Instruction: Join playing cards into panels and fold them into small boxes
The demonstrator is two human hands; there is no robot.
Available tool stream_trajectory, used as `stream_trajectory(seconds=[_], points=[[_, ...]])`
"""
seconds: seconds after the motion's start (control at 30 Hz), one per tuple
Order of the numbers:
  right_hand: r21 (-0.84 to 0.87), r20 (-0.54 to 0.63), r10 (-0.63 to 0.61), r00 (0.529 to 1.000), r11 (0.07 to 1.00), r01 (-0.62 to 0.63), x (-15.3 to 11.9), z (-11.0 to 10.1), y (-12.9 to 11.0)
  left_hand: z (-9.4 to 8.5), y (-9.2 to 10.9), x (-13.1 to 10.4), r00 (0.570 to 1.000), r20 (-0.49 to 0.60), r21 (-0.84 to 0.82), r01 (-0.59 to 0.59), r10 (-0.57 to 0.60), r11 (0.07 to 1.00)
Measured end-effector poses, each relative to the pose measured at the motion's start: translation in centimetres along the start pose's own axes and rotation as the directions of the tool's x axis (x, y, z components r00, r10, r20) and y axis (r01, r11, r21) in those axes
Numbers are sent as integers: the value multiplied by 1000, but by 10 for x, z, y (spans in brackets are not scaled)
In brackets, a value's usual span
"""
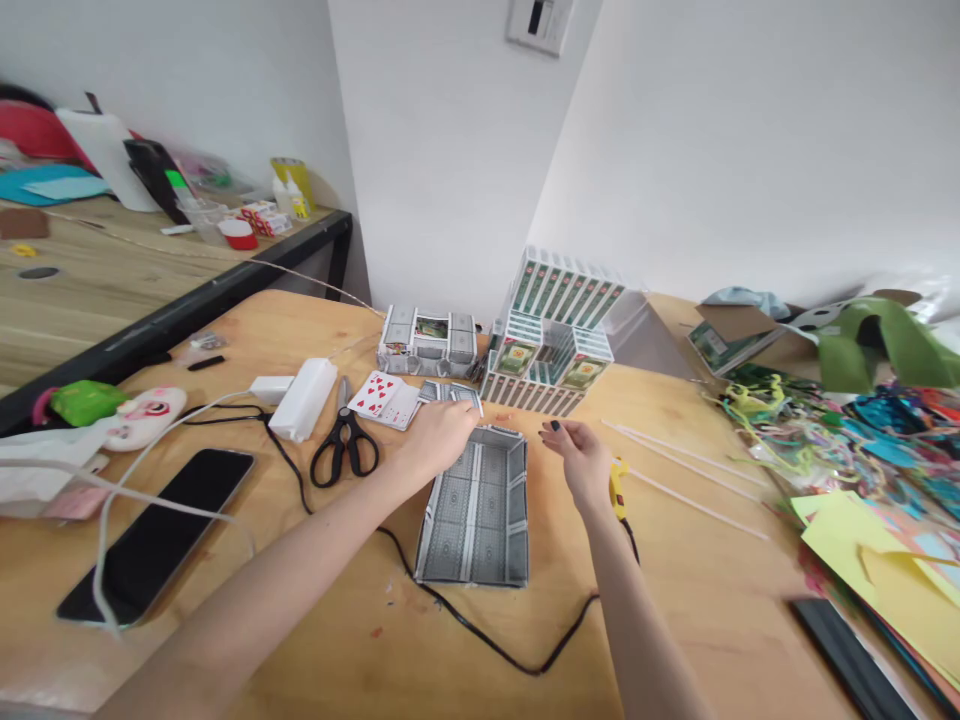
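An open-topped box made of grey patterned playing cards (472, 515) lies on the wooden table in front of me. Above its far left corner is my left hand (444, 437), fingers bent together near some grey cards (442, 391); what they hold, if anything, is too small to tell. To the right of the box, my right hand (579, 450) is raised with thumb and fingers apart, holding nothing. Loose cards (385, 398) lie left of my left hand. Just right of my right hand sits a yellow glue gun (618, 487), partly hidden by the wrist.
Black scissors (345, 445), a white power block (303, 400) and a phone (157, 535) lie left. A card structure (426, 340) and stacked card boxes (551, 340) stand behind. Black cable (480, 632) loops in front. Glue sticks (697, 490), craft materials (870, 430) and yellow paper (862, 560) lie right.
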State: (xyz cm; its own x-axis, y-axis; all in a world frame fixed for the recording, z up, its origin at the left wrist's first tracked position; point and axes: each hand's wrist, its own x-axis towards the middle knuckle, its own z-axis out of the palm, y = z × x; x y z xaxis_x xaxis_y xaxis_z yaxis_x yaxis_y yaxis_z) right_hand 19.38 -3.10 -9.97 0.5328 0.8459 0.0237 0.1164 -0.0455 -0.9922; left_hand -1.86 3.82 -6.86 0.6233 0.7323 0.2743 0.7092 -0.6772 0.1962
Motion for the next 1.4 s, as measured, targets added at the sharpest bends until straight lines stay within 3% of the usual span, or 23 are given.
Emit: stream_trajectory(seconds=[0.07, 0.17, 0.23, 0.3, 0.37, 0.47, 0.53, 0.6, 0.67, 0.77, 0.83, 0.97, 1.07, 1.13, 1.2, 1.3, 1.4], points=[[74, 47, 79, 996, 994, -83, -9, -5, 5, -8, 3, -2, 998, -61, -21, -13, 12, 1000], [123, 194, 161, 968, 975, -187, -20, -7, -3, -29, 7, -9, 968, -249, -91, -56, 32, 994], [139, 327, 182, 927, 961, -238, -25, -2, -21, -45, 10, -13, 820, -562, -213, -270, 109, 939], [221, 526, 139, 839, 930, -293, -29, 8, -43, -56, 14, -13, 680, -711, -245, -479, 180, 843], [279, 549, 45, 835, 932, -233, -31, 23, -64, -60, 18, -11, 606, -765, -239, -581, 217, 778], [304, 490, -123, 863, 952, -37, -30, 42, -84, -58, 19, -3, 547, -819, -225, -583, 172, 781], [290, 497, -218, 840, 954, 76, -27, 48, -89, -56, 15, 1, 510, -853, -223, -554, 115, 802], [285, 546, -315, 777, 941, 181, -23, 45, -89, -54, 9, 4, 494, -868, -254, -530, 52, 809], [270, 630, -397, 667, 918, 292, -18, 37, -85, -54, 3, 6, 507, -862, -332, -521, -28, 787], [199, 756, -420, 502, 878, 436, -12, 28, -78, -54, -2, 8, 559, -815, -485, -511, -154, 710], [175, 780, -416, 467, 862, 476, -12, 27, -75, -53, -2, 9, 591, -777, -570, -513, -217, 643], [200, 696, -472, 541, 851, 486, -19, 34, -80, -57, -5, 9, 652, -712, -648, -469, -261, 600], [104, 636, -510, 579, 800, 590, -26, 34, -90, -69, -16, 4, 746, -656, -597, -421, -114, 683], [3, 610, -538, 582, 736, 677, -32, 31, -96, -79, -25, -1, 828, -561, -577, -400, 11, 712], [-90, 598, -558, 575, 666, 740, -38, 29, -100, -89, -30, -6, 894, -443, -611, -353, 64, 709], [-238, 594, -548, 589, 579, 780, -47, 31, -104, -98, -25, -12, 942, -333, -665, -255, 27, 701], [-359, 590, -532, 608, 502, 787, -53, 37, -107, -98, -12, -13, 957, -280, -686, -142, -78, 714]])
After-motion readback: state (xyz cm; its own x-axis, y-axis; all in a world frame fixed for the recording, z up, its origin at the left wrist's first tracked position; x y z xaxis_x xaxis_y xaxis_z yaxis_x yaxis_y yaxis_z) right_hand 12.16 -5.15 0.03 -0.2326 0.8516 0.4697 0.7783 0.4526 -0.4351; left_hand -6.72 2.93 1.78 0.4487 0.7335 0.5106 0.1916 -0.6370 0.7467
